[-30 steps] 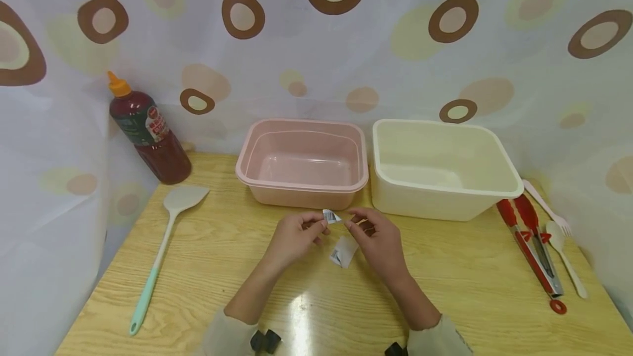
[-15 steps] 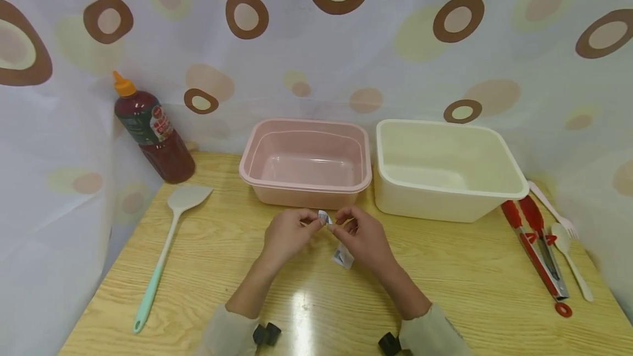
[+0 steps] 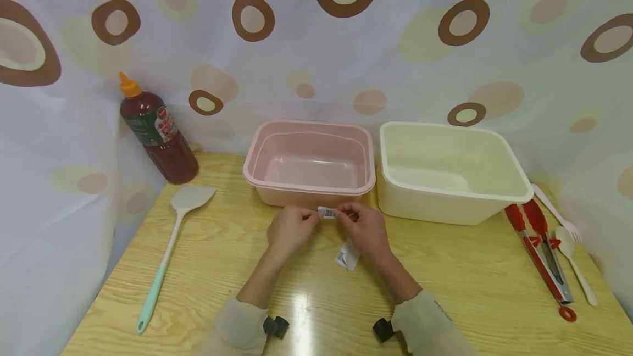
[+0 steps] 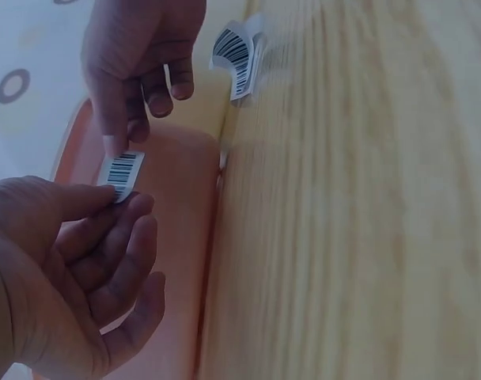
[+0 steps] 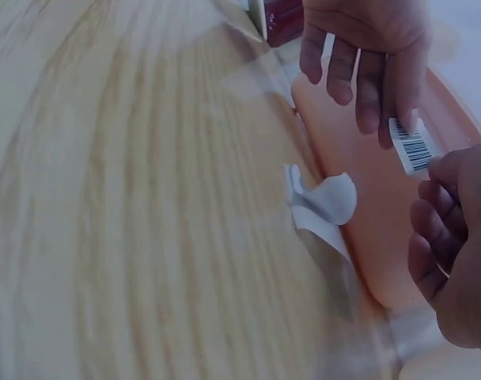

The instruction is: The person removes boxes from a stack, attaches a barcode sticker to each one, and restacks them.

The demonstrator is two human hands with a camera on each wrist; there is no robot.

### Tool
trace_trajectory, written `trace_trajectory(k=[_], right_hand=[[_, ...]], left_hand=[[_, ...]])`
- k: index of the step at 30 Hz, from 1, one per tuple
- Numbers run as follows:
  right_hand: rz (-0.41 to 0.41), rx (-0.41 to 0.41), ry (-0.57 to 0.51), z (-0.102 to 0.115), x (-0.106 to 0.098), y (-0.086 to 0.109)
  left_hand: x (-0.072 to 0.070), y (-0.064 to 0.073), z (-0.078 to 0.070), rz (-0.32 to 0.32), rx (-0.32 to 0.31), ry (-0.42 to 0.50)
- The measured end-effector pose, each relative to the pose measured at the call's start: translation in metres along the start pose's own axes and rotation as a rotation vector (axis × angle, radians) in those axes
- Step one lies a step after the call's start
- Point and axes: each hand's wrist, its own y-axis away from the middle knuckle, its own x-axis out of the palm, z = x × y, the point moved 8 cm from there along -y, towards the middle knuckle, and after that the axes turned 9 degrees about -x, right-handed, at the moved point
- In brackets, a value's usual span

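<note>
Between both hands a small white barcode sticker (image 3: 327, 212) is stretched flat, in front of the pink basin (image 3: 309, 185). My left hand (image 3: 292, 229) pinches its left end between thumb and forefinger, seen closely in the left wrist view, where the left hand (image 4: 74, 269) has its other fingers curled beneath. The right hand (image 3: 365, 233) pinches the sticker's other end; in the right wrist view the right hand (image 5: 462, 245) holds it by a corner. On the table below lies a bent piece of white label paper (image 3: 348, 256) with a barcode on it, partly behind the right hand.
A cream bin (image 3: 440, 202) stands right of the basin. At the left are a sauce bottle (image 3: 160, 136) and a spatula (image 3: 168, 246). Red tongs (image 3: 541, 251), a pale spoon (image 3: 573, 262) and a pink fork (image 3: 556, 213) lie at the right edge. A patterned curtain (image 3: 296, 43) hangs behind.
The sticker, earlier bent and tilted between the fingertips, is now held out flat with its barcode showing. Both hands have shifted slightly; the label paper on the table shows more again.
</note>
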Motion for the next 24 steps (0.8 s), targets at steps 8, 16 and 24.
trace_trajectory(k=[8,16,24], right_hand=[[-0.124,-0.096,0.138,0.008,-0.003,0.0],[-0.241,-0.143,0.258,0.013,-0.007,0.002],[-0.266,-0.117,0.262,0.012,-0.007,0.002]], left_hand=[[-0.004,-0.003,-0.005,-0.11,0.003,-0.065],[-0.004,-0.005,-0.011,-0.161,0.027,-0.063],[-0.004,-0.007,-0.011,-0.186,0.021,-0.064]])
